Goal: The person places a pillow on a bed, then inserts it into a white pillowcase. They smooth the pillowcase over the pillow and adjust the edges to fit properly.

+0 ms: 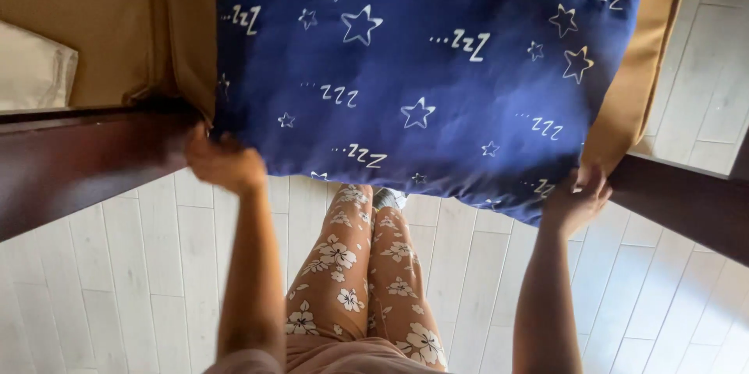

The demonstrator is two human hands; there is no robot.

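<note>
Bed (647, 70) with tan sheet and dark wooden frame (78, 155) bears a blue star-printed pillow (421, 70) at its edge. Left hand (222, 162) and right hand (576, 198), well apart, each clamp a near corner of the pillow. Floral leggings (367, 272) show below.

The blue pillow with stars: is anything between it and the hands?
No, nothing visible. The left hand grips the blue pillow at its lower left corner, and the right hand touches its lower right edge. Both meet the fabric directly.
</note>
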